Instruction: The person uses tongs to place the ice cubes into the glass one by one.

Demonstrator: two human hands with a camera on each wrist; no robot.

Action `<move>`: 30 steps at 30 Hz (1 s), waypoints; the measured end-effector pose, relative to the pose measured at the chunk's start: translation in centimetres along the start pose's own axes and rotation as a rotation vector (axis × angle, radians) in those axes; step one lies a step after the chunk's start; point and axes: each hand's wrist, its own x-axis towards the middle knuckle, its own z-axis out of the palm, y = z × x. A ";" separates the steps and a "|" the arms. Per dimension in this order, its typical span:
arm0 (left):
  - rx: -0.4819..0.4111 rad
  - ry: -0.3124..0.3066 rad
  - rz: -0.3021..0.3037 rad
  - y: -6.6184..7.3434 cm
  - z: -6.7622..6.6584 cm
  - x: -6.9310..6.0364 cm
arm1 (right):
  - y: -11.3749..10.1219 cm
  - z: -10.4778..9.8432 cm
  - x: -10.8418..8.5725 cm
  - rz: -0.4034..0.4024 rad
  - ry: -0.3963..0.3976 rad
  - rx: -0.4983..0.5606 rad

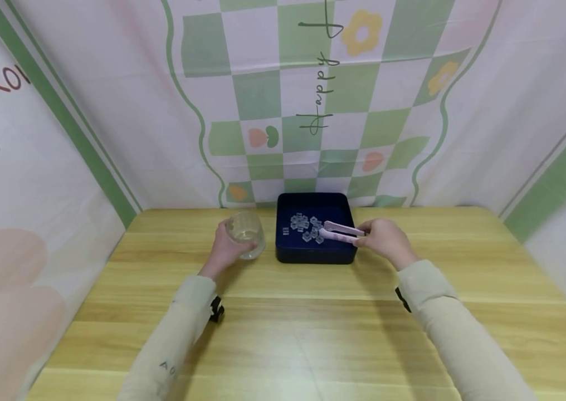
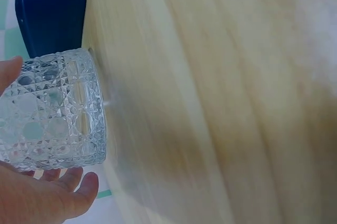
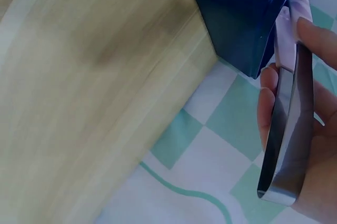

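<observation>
My left hand (image 1: 224, 249) holds a clear drinking glass (image 1: 246, 227), which stands on the table left of a dark blue tray (image 1: 315, 257). In the left wrist view the glass (image 2: 52, 108) shows a cut diamond pattern, with the thumb and fingers on opposite sides. Over at the tray's right edge, my right hand (image 1: 388, 240) grips tongs (image 1: 338, 236) with pale pink tips and a metal body (image 3: 297, 129). Their tips reach over clear ice cubes (image 1: 299, 223) in the tray; whether they pinch a cube is too small to tell.
The wooden table (image 1: 273, 334) reaches back to a checked green and white curtain (image 1: 303, 94). More printed fabric (image 1: 22, 234) hangs along the left side.
</observation>
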 end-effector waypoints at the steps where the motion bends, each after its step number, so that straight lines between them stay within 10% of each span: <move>1: 0.006 -0.005 0.007 0.0 0.0 -0.1 | -0.1 0.0 0.1 -0.003 -0.004 -0.015; 30: 0.021 -0.062 0.034 0.0 0.6 -1.9 | -2.1 0.6 1.1 -0.021 -0.040 -0.160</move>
